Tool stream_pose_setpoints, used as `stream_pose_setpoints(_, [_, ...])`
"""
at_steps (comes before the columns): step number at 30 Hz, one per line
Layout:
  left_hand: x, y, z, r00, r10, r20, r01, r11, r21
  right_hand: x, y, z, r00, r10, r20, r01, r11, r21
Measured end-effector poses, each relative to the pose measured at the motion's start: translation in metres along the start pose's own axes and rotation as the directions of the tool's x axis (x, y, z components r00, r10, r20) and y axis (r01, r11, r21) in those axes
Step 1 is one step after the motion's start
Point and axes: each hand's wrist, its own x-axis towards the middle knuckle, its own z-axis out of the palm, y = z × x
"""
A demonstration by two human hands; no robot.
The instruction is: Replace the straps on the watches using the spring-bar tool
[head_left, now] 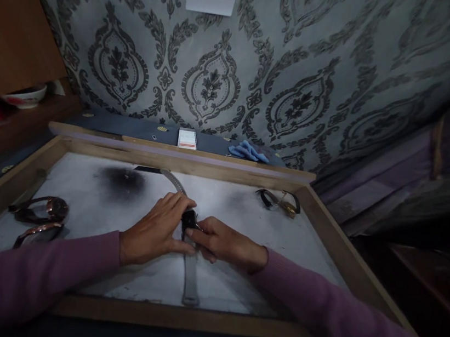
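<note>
A wristwatch [189,219] with a dark square face and a long grey strap lies in the middle of the tray [172,316]. Its strap stretches away toward the back and down toward the front rim. My left hand [159,226] steadies the watch from the left, index finger at the top and thumb below. From the right, my right hand [221,240] pinches a thin shiny metal tool [199,227] against the edge of the watch face. My fingers mostly cover the tool, so its kind is unclear.
Several watches [56,208] lie at the tray's left side, and more [278,202] at the back right. Behind the rear rim are a small white box [188,138] and a blue cloth [250,151]. Patterned wall [212,78] stands behind; a bowl [27,96] sits far left.
</note>
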Motion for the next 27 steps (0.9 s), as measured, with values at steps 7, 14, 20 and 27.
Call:
stream_pose_setpoints(7, [0.005,-0.004,0.003,0.994,0.100,0.041,-0.103,0.993,0.065,-0.007,-0.005,-0.003,0.998,-0.050,-0.048,0.033,0.950,-0.309])
stream_pose_setpoints(14, [0.009,-0.006,0.004,0.990,0.120,0.076,-0.126,0.989,0.073,-0.013,-0.005,-0.006,0.992,-0.117,-0.045,0.084,0.886,-0.457])
stream_pose_setpoints(20, [0.010,-0.002,0.003,0.994,0.076,0.084,-0.082,0.994,0.074,-0.013,0.000,-0.016,0.988,-0.134,-0.081,0.110,0.961,-0.254])
stream_pose_setpoints(27, [0.011,-0.009,0.006,0.997,0.050,0.066,-0.059,0.990,0.130,-0.015,0.015,-0.030,0.981,-0.111,-0.156,0.131,0.984,0.120])
